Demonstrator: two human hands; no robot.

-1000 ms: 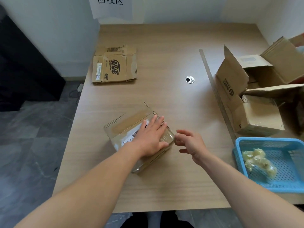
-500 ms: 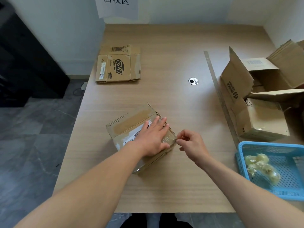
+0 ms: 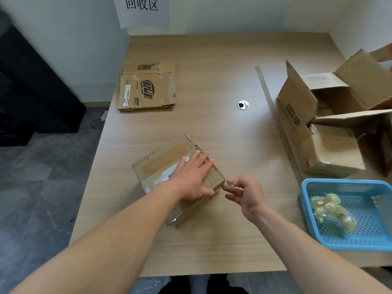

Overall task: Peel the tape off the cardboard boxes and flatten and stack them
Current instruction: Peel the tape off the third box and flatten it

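Head view: the small box point(image 3: 161, 164), the one being worked on, lies near the front middle of the desk point(image 3: 222, 71). The left hand point(image 3: 191, 181) rests flat on its top with fingers point(image 3: 201, 159) straight, pressing it down. Just right of the box's near right corner, the right hand point(image 3: 247, 194) pinches the end of a clear tape point(image 3: 227, 186) strip between thumb and forefinger, its other fingers loosely spread.

Judging by how things lie, the task is partly done. A flattened stack point(image 3: 146, 88) sits well beyond the box to the left. Wads of removed tape point(image 3: 326, 209) lie in the blue basket point(image 3: 339, 183), off to the box's right. The box is still whole and shiny with tape along its near side. Several open boxes point(image 3: 326, 145) wait further right and beyond, not yet flattened.

A second ago the right hand was open and reaching toward that corner. Half a second ago its fingertips had closed at the edge. Now the hand has drawn slightly away, and a short length of tape stretches from the corner. The left hand has stayed put on top.
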